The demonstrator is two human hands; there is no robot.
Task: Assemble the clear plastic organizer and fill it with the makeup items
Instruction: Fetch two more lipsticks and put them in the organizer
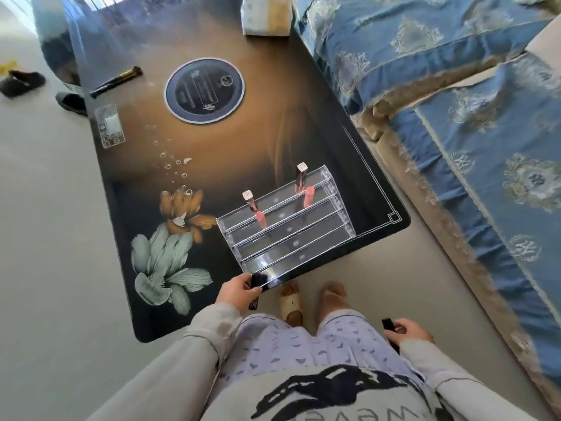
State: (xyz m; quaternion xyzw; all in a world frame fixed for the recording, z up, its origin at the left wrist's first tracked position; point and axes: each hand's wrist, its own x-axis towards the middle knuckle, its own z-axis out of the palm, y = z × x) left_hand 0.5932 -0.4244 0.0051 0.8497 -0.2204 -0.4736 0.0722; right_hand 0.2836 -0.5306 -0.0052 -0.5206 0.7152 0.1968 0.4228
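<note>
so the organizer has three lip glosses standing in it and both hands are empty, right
Not quite. The head view shows three lip glosses standing in the organizer, but the hands are not empty: the left hand and right hand each hold a dark item.

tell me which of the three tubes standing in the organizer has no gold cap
The all-pink tube at the right end of the clear organizer. The back-row tube beside it and the left-end tube both carry pale gold square caps.

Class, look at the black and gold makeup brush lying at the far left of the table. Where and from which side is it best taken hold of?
Probably pinch the long black handle near its middle, coming down from above. The black and gold makeup brush lies flat and slantwise on the dark glass table, with nothing touching it, so thumb and fingers can close across its narrow width, sparing the bristle end.
</note>
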